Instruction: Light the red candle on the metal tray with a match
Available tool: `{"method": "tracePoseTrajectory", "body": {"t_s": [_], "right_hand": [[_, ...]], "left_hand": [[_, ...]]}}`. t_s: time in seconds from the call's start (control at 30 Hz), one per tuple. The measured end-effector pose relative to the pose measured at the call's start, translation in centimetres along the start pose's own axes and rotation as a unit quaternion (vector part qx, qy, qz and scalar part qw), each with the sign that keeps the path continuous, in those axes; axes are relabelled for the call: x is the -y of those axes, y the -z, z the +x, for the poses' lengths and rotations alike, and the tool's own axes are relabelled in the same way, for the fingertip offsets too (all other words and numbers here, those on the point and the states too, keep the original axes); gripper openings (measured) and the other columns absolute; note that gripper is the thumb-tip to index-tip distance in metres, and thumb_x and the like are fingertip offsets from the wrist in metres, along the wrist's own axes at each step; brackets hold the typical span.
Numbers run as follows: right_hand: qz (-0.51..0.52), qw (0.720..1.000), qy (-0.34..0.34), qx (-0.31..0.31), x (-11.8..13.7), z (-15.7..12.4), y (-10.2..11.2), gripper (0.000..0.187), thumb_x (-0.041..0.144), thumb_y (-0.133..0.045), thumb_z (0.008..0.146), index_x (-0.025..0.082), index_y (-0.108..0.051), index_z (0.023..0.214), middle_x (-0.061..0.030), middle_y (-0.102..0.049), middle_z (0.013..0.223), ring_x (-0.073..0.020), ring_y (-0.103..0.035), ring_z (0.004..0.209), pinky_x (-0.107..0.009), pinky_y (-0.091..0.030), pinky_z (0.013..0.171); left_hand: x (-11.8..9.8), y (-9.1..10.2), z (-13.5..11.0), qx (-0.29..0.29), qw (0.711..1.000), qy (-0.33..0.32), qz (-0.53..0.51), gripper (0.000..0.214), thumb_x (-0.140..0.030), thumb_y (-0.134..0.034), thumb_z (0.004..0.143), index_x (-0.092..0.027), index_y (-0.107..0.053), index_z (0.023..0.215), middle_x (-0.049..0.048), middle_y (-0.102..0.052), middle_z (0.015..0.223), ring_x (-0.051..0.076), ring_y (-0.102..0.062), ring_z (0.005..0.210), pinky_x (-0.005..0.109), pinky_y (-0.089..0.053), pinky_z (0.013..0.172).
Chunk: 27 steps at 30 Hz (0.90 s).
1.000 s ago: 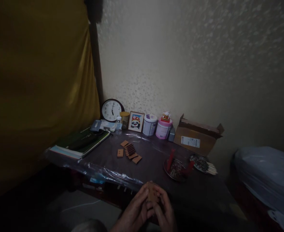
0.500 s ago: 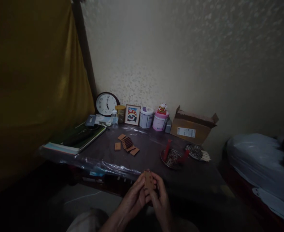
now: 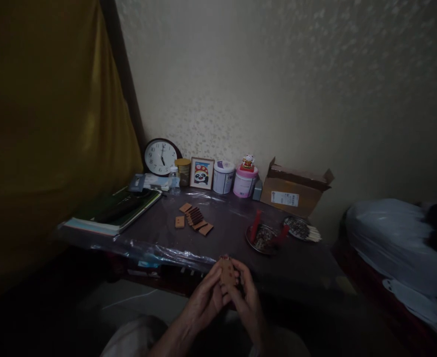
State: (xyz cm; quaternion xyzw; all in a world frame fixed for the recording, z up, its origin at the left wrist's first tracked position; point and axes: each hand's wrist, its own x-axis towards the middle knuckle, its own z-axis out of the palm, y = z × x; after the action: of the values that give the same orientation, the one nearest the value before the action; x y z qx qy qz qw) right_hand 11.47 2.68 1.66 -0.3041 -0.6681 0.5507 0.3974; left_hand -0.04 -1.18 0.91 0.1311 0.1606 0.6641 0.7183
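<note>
1. Head view: bare table [image 3: 224, 238] between tiles [image 3: 195, 216] and dish [image 3: 257, 250], clear plastic [image 3: 174, 255] along near edge
2. Left hand [image 3: 208, 296] and right hand [image 3: 250, 298] close together, fingers curled inward
3. Both grip narrowly on brown piece [image 3: 227, 272], held between them by the table's near edge

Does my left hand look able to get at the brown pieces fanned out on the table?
Probably yes: nothing visible stands between your left hand and the fanned brown pieces, though it shares hold of another piece with your right hand.

Two hands [image 3: 207, 296], one clock [image 3: 161, 156], two plates [image 3: 250, 247], seemingly two red sticks [image 3: 255, 226]
</note>
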Motion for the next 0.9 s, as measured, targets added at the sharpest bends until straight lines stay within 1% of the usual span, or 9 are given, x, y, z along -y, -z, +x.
{"method": "tracePoseTrajectory", "body": {"t_s": [0.07, 0.13, 0.27, 0.37, 0.47, 0.53, 0.7, 0.8, 0.9], "right_hand": [[0.027, 0.999, 0.007, 0.023, -0.1, 0.2, 0.5, 0.045, 0.031, -0.059, 0.081, 0.022, -0.044, 0.123, -0.0075, -0.053, 0.127, -0.0206, -0.050, 0.116, -0.031, -0.043, 0.095], [0.043, 0.999, -0.002, 0.017, -0.4, 0.5, 1.1, 0.043, 0.033, -0.059, 0.081, 0.021, -0.046, 0.120, -0.0087, -0.054, 0.125, -0.0213, -0.051, 0.115, -0.033, -0.043, 0.095], [-0.018, 0.998, -0.041, -0.038, -0.9, 1.2, 2.5, 0.030, 0.041, -0.055, 0.081, 0.017, -0.060, 0.098, -0.0092, -0.066, 0.101, -0.0228, -0.061, 0.096, -0.033, -0.048, 0.084], [-0.062, 0.993, -0.061, -0.080, -1.5, 1.5, 3.2, 0.030, 0.045, -0.055, 0.080, 0.018, -0.064, 0.089, -0.0076, -0.069, 0.088, -0.0225, -0.064, 0.083, -0.031, -0.051, 0.073], [-0.081, 0.990, -0.049, -0.105, -1.7, 1.5, 3.4, 0.029, 0.046, -0.058, 0.077, 0.019, -0.065, 0.085, -0.0056, -0.069, 0.083, -0.0215, -0.064, 0.079, -0.030, -0.051, 0.071], [-0.094, 0.990, -0.035, -0.100, -1.6, 1.4, 3.4, 0.027, 0.045, -0.058, 0.077, 0.019, -0.065, 0.082, -0.0044, -0.069, 0.081, -0.0205, -0.064, 0.077, -0.029, -0.051, 0.070], [-0.132, 0.989, -0.013, -0.059, -1.0, 1.1, 3.6, 0.023, 0.040, -0.055, 0.081, 0.019, -0.063, 0.081, -0.0035, -0.068, 0.078, -0.0186, -0.063, 0.074, -0.025, -0.048, 0.067], [-0.165, 0.985, -0.017, -0.051, -1.0, 0.9, 3.9, 0.019, 0.036, -0.054, 0.082, 0.019, -0.064, 0.080, -0.0024, -0.068, 0.076, -0.0175, -0.064, 0.072, -0.025, -0.048, 0.065], [-0.207, 0.978, 0.000, -0.032, -1.2, 0.8, 4.3, 0.017, 0.033, -0.055, 0.082, 0.020, -0.065, 0.078, -0.0022, -0.068, 0.075, -0.0171, -0.064, 0.072, -0.025, -0.048, 0.066]], "left_hand": [[-0.1, 0.0, -0.1, 0.006, 1.000, 0.001, -0.006, 0.025, -0.024, -0.046, 0.089, -0.018, -0.054, 0.112, 0.0092, -0.067, 0.094, 0.016, -0.063, 0.086, 0.028, -0.045, 0.077], [-0.2, 0.1, -0.1, 0.003, 1.000, 0.012, -0.013, 0.026, -0.025, -0.047, 0.088, -0.018, -0.055, 0.112, 0.0087, -0.066, 0.095, 0.016, -0.063, 0.087, 0.028, -0.044, 0.078], [-0.2, 0.2, -0.2, -0.022, 0.998, 0.053, -0.009, 0.028, -0.027, -0.047, 0.088, -0.018, -0.054, 0.114, 0.0074, -0.067, 0.090, 0.014, -0.063, 0.078, 0.027, -0.046, 0.071], [-0.1, 0.2, -0.3, -0.019, 0.996, 0.083, 0.001, 0.032, -0.030, -0.046, 0.089, -0.015, -0.053, 0.116, 0.0089, -0.066, 0.085, 0.014, -0.063, 0.072, 0.026, -0.046, 0.067], [0.0, 0.3, -0.4, -0.011, 0.994, 0.107, 0.009, 0.034, -0.031, -0.045, 0.089, -0.014, -0.051, 0.117, 0.0097, -0.066, 0.084, 0.014, -0.063, 0.070, 0.025, -0.045, 0.064], [0.0, 0.3, -0.4, -0.011, 0.993, 0.113, 0.014, 0.034, -0.031, -0.045, 0.089, -0.014, -0.051, 0.117, 0.0102, -0.066, 0.085, 0.014, -0.063, 0.069, 0.024, -0.045, 0.063], [-0.2, 0.8, -0.1, -0.026, 0.991, 0.130, 0.032, 0.035, -0.031, -0.046, 0.087, -0.013, -0.052, 0.116, 0.0109, -0.067, 0.085, 0.014, -0.063, 0.066, 0.022, -0.044, 0.060], [-0.3, 1.0, 0.0, -0.044, 0.987, 0.138, 0.076, 0.036, -0.032, -0.046, 0.085, -0.012, -0.053, 0.114, 0.0107, -0.067, 0.082, 0.013, -0.062, 0.063, 0.020, -0.042, 0.055], [-0.5, 1.1, 0.0, -0.059, 0.981, 0.144, 0.115, 0.036, -0.032, -0.045, 0.084, -0.008, -0.057, 0.108, 0.0114, -0.067, 0.077, 0.012, -0.059, 0.057, 0.020, -0.040, 0.051]]}}
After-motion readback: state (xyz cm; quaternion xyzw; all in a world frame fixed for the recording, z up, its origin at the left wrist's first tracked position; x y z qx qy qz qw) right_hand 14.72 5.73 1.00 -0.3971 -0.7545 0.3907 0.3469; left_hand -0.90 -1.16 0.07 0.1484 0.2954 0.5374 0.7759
